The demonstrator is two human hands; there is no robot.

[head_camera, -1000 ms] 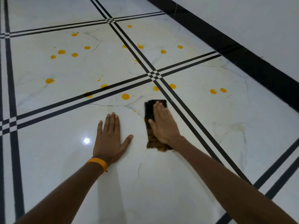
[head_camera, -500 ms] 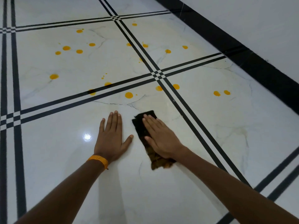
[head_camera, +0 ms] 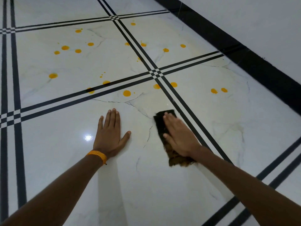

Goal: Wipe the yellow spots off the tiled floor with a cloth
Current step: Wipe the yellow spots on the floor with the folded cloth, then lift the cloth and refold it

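While your right hand (head_camera: pixel 180 136) presses flat on the dark cloth (head_camera: pixel 169 141) and your left hand (head_camera: pixel 110 136) braces splayed on the tiled floor (head_camera: pixel 162 185), push firmly toward 12 o'clock — the nearest yellow spots (head_camera: pixel 127 93) lie there: round, glossy, scattered across several tiles.

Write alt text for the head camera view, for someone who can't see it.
A right hand presses a dark cloth flat on a glossy white tiled floor, while the left hand rests palm-down beside it. Many yellow spots lie farther ahead, unwiped.
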